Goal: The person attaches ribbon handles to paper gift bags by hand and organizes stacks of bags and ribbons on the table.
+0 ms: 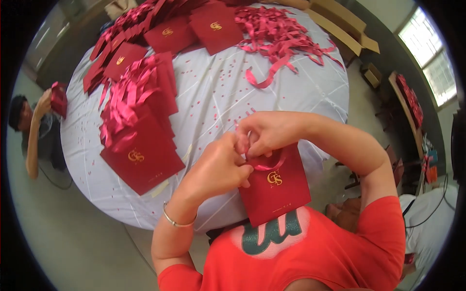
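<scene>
A dark red paper gift bag point(262, 203) with a gold emblem lies at the table's near edge, against my front. Its pink ribbon point(274, 164) loops out over the bag's face, just under my fingers. My left hand point(221, 162) is closed, with thumb and fingers bent at the bag's top edge. Close against it, my right hand point(267, 133) is closed in a pinch from the right side. Both hands meet at the ribbon; the exact spot where they grip it is partly hidden by the fingers.
Left of me lies an overlapping row of finished-looking red bags point(145, 167) with pink ribbons. More red bags point(216, 26) and a loose ribbon heap point(276, 36) cover the far side of the white-clothed table point(213, 97). A co-worker point(31, 126) holds a red bag at far left.
</scene>
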Tool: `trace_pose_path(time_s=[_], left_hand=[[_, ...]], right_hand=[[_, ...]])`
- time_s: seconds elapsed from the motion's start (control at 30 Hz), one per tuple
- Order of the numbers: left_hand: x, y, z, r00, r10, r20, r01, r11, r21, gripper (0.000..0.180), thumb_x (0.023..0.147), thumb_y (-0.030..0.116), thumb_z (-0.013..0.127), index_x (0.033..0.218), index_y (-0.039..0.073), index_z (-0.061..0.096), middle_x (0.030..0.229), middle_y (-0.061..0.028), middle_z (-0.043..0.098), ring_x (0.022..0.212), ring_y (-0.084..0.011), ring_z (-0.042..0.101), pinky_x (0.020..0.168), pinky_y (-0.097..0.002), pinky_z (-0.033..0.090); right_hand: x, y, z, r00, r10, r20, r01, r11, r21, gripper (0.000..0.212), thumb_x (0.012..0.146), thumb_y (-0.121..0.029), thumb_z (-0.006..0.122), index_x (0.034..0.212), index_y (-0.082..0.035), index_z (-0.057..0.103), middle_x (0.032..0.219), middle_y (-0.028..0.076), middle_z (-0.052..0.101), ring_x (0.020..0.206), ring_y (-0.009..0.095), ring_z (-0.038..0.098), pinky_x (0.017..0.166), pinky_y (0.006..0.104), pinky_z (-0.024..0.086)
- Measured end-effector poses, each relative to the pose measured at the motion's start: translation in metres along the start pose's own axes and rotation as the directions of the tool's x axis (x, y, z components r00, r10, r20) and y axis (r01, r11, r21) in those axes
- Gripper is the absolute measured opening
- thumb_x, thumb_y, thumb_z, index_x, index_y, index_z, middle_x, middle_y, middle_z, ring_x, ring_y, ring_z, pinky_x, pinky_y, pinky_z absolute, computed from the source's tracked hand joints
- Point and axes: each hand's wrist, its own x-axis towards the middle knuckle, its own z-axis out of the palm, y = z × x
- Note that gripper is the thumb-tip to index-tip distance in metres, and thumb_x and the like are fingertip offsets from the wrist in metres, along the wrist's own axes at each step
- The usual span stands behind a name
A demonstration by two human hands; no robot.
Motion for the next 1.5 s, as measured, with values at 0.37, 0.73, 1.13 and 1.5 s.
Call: trace_pose_path(time_s=[0.37, 0.73, 1.13, 1.5], left_hand=[[-0.013, 0.0, 0.006, 0.991, 0.131, -0.024, -0.125, 0.975, 0.185, 0.021, 0.082, -0.002, 0.065, 0.079, 0.0, 0.045, 0.063, -0.0182, 0.063, 0.062, -0.0274, 0.072, 0.053, -0.0345, 0.052], [-0.02, -0.001, 0.009, 0.987, 0.156, -0.039, -0.138, 0.946, 0.294, 0.029, 0.081, -0.01, 0.068, 0.077, 0.001, 0.041, 0.064, -0.0053, 0.057, 0.067, -0.0206, 0.073, 0.048, -0.0263, 0.051], [-0.024, 0.002, 0.012, 0.987, 0.156, -0.038, -0.128, 0.906, 0.403, 0.026, 0.079, -0.007, 0.07, 0.08, 0.0, 0.045, 0.064, -0.0054, 0.06, 0.066, -0.0172, 0.073, 0.05, -0.0248, 0.051], [-0.022, -0.001, 0.01, 0.971, 0.233, 0.055, -0.238, 0.911, 0.337, 0.017, 0.074, -0.002, 0.077, 0.086, -0.003, 0.064, 0.069, -0.006, 0.069, 0.063, -0.0111, 0.07, 0.053, -0.0236, 0.051]], right_hand=[[0.015, 0.001, 0.003, 0.971, 0.084, 0.222, -0.135, 0.965, 0.227, 0.017, 0.077, -0.007, 0.071, 0.093, -0.004, 0.067, 0.061, -0.004, 0.051, 0.05, 0.005, 0.043, 0.043, 0.0226, 0.028], [0.018, 0.007, 0.016, 0.993, 0.036, 0.109, -0.067, 0.952, 0.3, 0.032, 0.07, -0.007, 0.077, 0.101, -0.003, 0.069, 0.063, -0.001, 0.056, 0.053, 0.007, 0.048, 0.046, 0.0237, 0.033], [0.019, 0.01, 0.018, 0.992, -0.007, 0.13, -0.041, 0.929, 0.369, 0.033, 0.066, -0.003, 0.078, 0.098, -0.005, 0.07, 0.065, -0.001, 0.059, 0.053, 0.007, 0.05, 0.045, 0.0223, 0.034], [0.018, 0.014, 0.018, 0.988, -0.042, 0.147, -0.017, 0.925, 0.379, 0.036, 0.062, -0.003, 0.08, 0.096, -0.006, 0.07, 0.067, -0.001, 0.061, 0.054, 0.007, 0.049, 0.046, 0.0221, 0.034]])
